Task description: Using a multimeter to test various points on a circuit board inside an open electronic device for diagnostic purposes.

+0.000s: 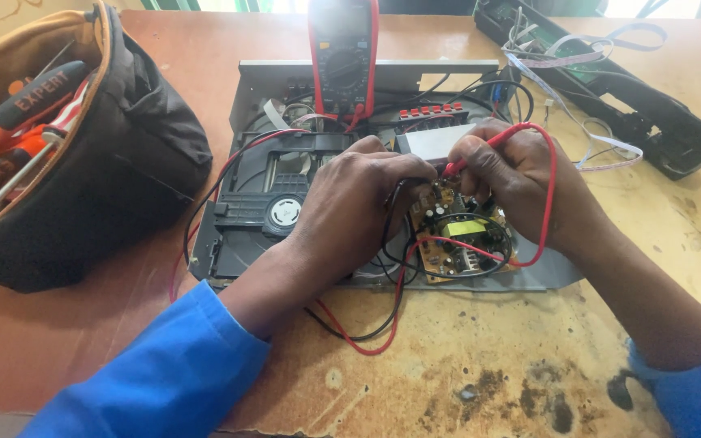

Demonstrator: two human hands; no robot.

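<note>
My right hand [513,174] grips the red probe [480,154], fingers closed around it. The probe's long axis slants from upper right down to lower left, with its tip pointing at the top edge of the circuit board [456,235]. My left hand [359,203] lies just beside it, fingers curled shut on the black probe [412,183], which is mostly hidden; its direction cannot be told. The board sits inside the opened disc player [285,203] on the worn tabletop [488,357]. Red and black leads [383,324] loop toward me, then run back to the meter [343,57] standing upright behind the player. A tool bag [66,154] rests at far left.
</note>
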